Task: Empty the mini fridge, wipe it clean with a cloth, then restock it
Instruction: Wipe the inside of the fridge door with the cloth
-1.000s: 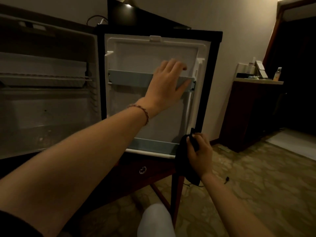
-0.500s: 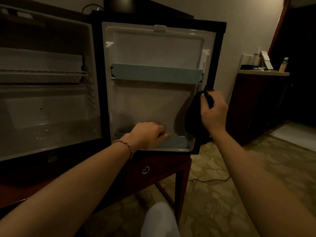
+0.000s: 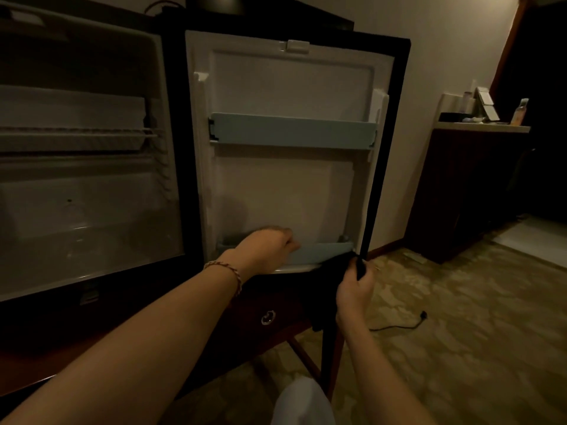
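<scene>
Head view, looking down along both bare arms: the mini fridge [image 3: 92, 148] sits on a dark wooden bench [image 3: 276, 305], its door [image 3: 288, 87] swung wide open and its inside bare. The left hand [image 3: 265, 248], a braided bracelet [image 3: 228, 271] on its wrist, reaches into the lower door shelf [image 3: 322, 251]; its fingers [image 3: 283, 237] are curled over the shelf's front lip, though whether they truly clamp it I cannot tell. The right hand [image 3: 356, 286] is low at the door's bottom corner, fingers closed around a black cloth [image 3: 329, 280] that hangs down below the door's edge. The upper door shelf [image 3: 291, 130] is untouched. A side counter [image 3: 481, 128] with small items stands by the wall to the right.
</scene>
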